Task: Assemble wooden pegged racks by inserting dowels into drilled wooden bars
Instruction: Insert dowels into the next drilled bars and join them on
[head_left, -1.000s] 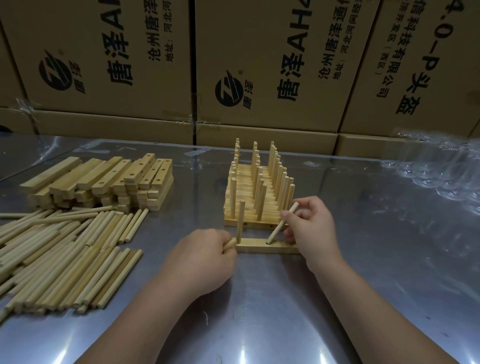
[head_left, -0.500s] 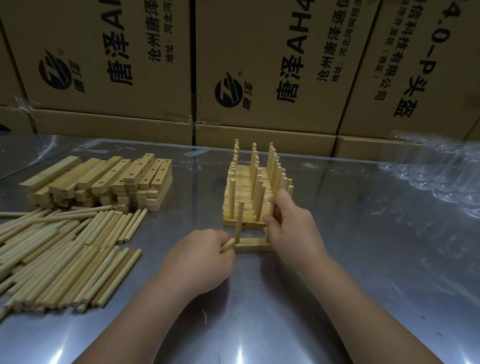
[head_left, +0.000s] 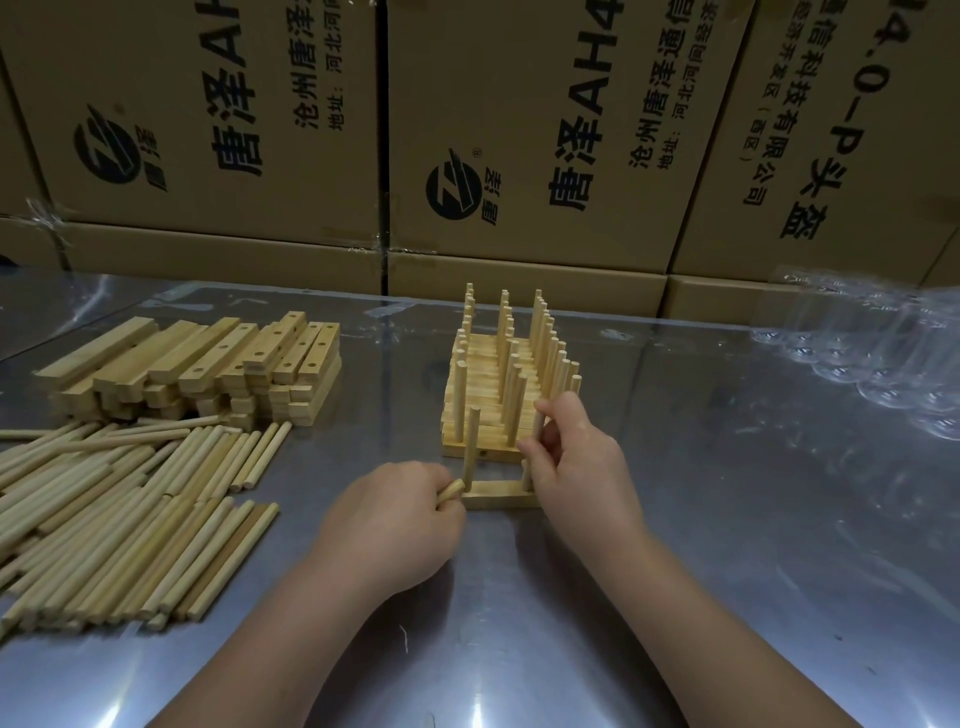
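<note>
While left hand (head_left: 395, 525) steadies bar (head_left: 497, 501), right hand (head_left: 576, 467) grips dowel (head_left: 538, 431) (upright).

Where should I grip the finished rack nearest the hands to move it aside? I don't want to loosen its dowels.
Pinch the finished rack by its bar's two short ends, coming from the sides low at the table: its upright dowels crowd the top.
</note>
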